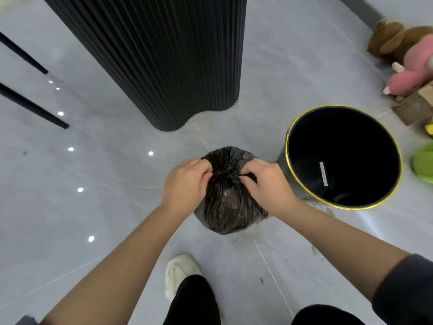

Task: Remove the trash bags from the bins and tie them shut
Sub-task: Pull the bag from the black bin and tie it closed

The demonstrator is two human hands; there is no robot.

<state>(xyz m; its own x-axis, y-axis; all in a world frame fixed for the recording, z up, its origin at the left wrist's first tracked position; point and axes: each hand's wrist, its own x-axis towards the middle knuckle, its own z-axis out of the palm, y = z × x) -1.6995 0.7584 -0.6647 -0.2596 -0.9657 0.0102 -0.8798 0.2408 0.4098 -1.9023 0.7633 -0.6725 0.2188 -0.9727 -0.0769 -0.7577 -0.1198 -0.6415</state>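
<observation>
At the far left, two thin black legs (30,106) slant over the grey tiled floor (93,212), and a black ribbed column (164,55) stands behind. My left hand (185,181) has its fingers curled tight, pinching a strand at the gathered neck of the black trash bag (228,207). The bag sits on the floor between my hands, outside the bin, with its top bunched into a knot. My right hand (269,181) pinches the other strand across the knot. Just beside it stands the open black bin (281,163) with its gold rim and a white strip (323,173) inside. Farther right, a pink plush toy (414,64) lies by a cardboard box (414,106).
</observation>
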